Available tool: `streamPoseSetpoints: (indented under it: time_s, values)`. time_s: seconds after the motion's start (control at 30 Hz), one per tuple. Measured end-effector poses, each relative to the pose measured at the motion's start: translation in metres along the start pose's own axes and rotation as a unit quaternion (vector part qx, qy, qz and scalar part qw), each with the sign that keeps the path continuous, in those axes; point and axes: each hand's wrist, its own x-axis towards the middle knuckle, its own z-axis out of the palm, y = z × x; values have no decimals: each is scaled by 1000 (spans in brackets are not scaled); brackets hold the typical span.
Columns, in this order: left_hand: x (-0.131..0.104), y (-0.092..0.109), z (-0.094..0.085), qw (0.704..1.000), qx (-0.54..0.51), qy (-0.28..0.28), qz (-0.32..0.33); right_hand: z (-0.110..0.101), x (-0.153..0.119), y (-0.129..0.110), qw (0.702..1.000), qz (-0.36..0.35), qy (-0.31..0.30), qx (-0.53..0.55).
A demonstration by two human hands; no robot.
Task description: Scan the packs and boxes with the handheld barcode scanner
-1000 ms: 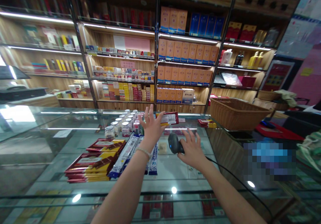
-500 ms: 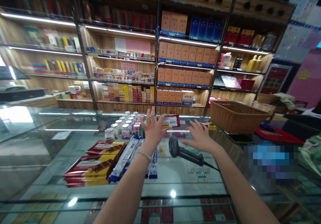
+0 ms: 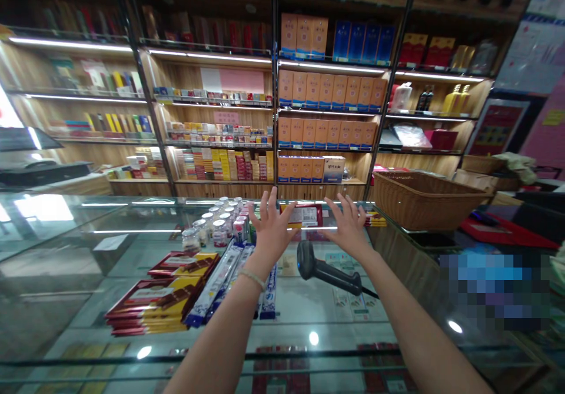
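My left hand (image 3: 271, 226) is over the glass counter with its fingers spread, holding nothing. A red-and-yellow packet (image 3: 309, 215) with a white barcode label lies just past its thumb, which overlaps one end; I cannot tell whether they touch. To the right of the packet is my right hand (image 3: 351, 229), fingers apart and nothing in them. Below and between the hands lies a black handheld barcode scanner (image 3: 331, 275) with a cable. Chocolate bars (image 3: 154, 294) in red and yellow wrappers are stacked at left, beside long blue-and-white packets (image 3: 223, 279) partly behind my left forearm.
Several small lidded jars (image 3: 219, 232) stand in rows behind the packets. A wicker basket (image 3: 428, 203) sits at right, with more red-and-yellow packets (image 3: 374, 219) near it. Shelves of boxed goods (image 3: 326, 132) line the back wall.
My right hand has risen slightly and its fingers have spread. My left hand stays open. The packet between them shows slightly farther right, and the whole view has shifted a little.
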Motion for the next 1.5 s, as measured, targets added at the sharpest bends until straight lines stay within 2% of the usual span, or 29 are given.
streamPoseSetpoints:
  time_s: [0.27,0.5,0.73,0.9,1.1,1.5]
  values:
    - [0,6,0,999,-8,-6,44,-2,-5,7,998,-35,50,8]
    - [-1,5,2,999,-6,-9,39,-11,-7,6,993,-83,79,25]
    - [2,6,1,999,-24,-9,20,-14,-7,3,990,-64,126,29]
    - [1,18,-7,998,-63,10,19,-15,-8,-5,985,-79,153,20]
    - [-2,33,-11,996,-87,13,29,-14,-12,-16,980,-107,165,32]
    - [-4,41,-17,992,-122,28,25,-9,-17,-29,973,-145,179,29]
